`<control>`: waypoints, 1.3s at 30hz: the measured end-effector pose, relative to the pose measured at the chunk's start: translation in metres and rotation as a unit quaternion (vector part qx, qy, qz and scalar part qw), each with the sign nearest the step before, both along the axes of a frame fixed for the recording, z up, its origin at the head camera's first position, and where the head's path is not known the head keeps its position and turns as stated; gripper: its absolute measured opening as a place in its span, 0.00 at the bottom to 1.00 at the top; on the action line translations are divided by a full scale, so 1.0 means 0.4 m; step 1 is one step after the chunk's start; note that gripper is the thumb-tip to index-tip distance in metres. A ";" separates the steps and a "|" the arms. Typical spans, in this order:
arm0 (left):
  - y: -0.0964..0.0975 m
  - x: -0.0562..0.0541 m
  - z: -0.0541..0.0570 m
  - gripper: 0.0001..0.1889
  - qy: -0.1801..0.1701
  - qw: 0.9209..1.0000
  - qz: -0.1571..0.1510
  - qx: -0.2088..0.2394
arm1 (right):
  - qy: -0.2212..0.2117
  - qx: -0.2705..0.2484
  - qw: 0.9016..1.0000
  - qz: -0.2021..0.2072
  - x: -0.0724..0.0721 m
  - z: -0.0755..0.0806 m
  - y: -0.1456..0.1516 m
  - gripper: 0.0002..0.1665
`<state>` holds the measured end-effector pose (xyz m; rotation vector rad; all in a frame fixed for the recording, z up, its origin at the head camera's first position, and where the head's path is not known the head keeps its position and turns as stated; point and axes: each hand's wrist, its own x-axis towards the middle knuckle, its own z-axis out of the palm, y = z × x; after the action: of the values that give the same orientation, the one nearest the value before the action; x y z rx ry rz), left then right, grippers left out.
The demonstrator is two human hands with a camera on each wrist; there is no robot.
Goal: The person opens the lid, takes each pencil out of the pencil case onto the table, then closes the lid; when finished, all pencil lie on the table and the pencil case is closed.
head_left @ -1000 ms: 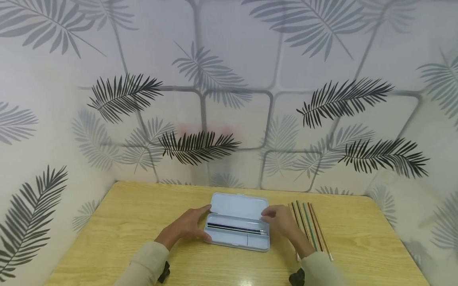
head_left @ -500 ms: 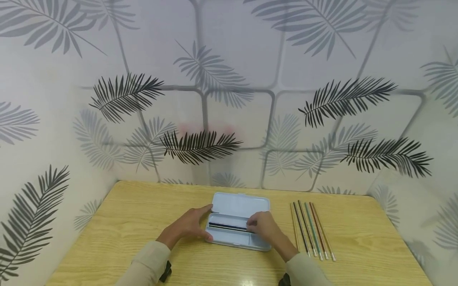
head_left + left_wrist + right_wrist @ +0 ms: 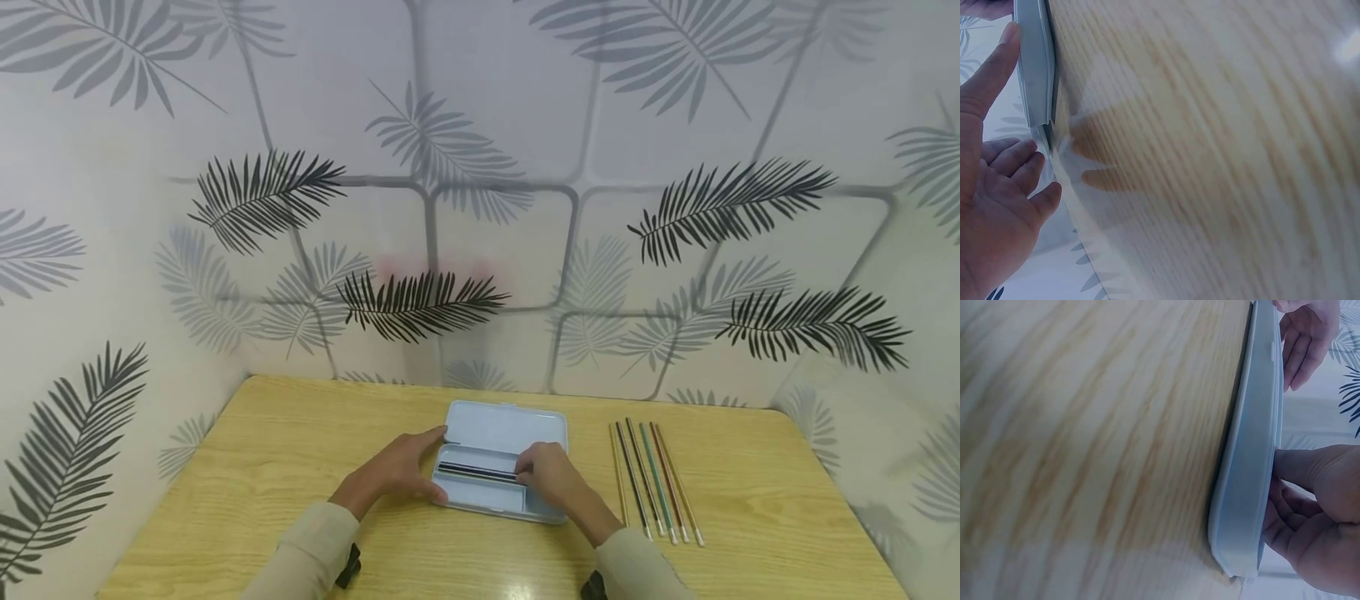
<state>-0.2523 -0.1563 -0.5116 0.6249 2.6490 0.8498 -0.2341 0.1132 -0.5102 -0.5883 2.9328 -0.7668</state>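
An opened light-blue pencil case (image 3: 480,497) lies on the table, its lid tipped back. Thin dark pencils (image 3: 472,472) lie lengthwise in its long compartment. My left hand (image 3: 393,475) spans the case's left end, thumb at the front corner and index finger near the hinge; in the left wrist view its fingers are extended. My right hand (image 3: 553,479) reaches into the right half of the case and pinches the pencils' right end between thumb and fingers, which hides that end. From the right wrist view, the case wall (image 3: 1247,456) hides my right fingertips.
Right of the case, several long thin pencils (image 3: 651,479) with white tips lie side by side in black, green, red and wood colours. The wooden table (image 3: 300,433) meets a wall with a leaf pattern (image 3: 480,250) at its back edge.
My right hand has moved left from beside the case's right edge into the case, onto the dark pencils' right end. The left hand has stayed at the case's left end.
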 end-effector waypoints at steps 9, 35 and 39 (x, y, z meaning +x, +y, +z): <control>0.000 0.005 0.008 0.59 -0.001 1.000 0.001 0.006 | -0.015 -0.016 1.000 -0.003 -0.003 0.006 0.002 0.05; -0.002 0.001 0.000 0.60 -0.003 1.000 -0.006 -0.001 | -0.020 -0.132 0.984 -0.121 0.014 0.057 0.182 0.05; -0.002 -0.001 -0.003 0.60 -0.005 1.000 -0.002 0.002 | -0.008 -0.136 0.981 -0.138 0.025 0.058 0.237 0.09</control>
<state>-0.2528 -0.1570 -0.5127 0.6239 2.6379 0.8543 -0.2239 0.2079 -0.4869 -0.1845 2.9523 -1.2062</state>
